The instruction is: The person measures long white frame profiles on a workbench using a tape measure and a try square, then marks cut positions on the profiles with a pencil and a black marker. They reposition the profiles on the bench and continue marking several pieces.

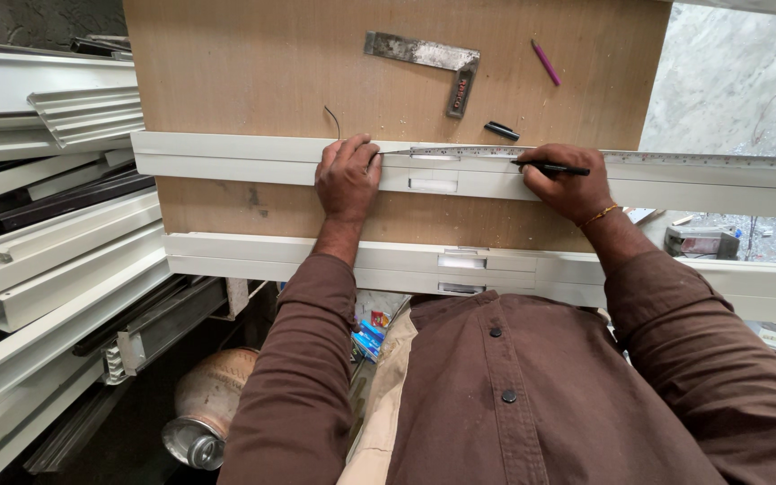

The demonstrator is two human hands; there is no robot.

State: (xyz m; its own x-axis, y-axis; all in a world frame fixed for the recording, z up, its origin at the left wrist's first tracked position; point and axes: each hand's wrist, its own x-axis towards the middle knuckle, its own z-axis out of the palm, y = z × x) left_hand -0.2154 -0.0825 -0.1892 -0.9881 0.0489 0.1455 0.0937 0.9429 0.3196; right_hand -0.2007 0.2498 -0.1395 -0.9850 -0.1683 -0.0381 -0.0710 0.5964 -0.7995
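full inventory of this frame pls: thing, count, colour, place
white profile: 1, white, across the board, under both hands
steel rule: 1, silver, lying along that profile
second white profile: 1, white, nearer the body, parallel to the first
wooden board: 1, tan, the work surface
try square: 1, metal, top centre of board
pink pencil: 1, pink, top right of board
pen cap: 1, black, just above the rule
stacked profiles: several, white and dark, left
metal pot: 1, dull copper, floor lower left
black pen: 1, black, in right hand
left hand: pressing the rule's end
right hand: gripping pen at the rule
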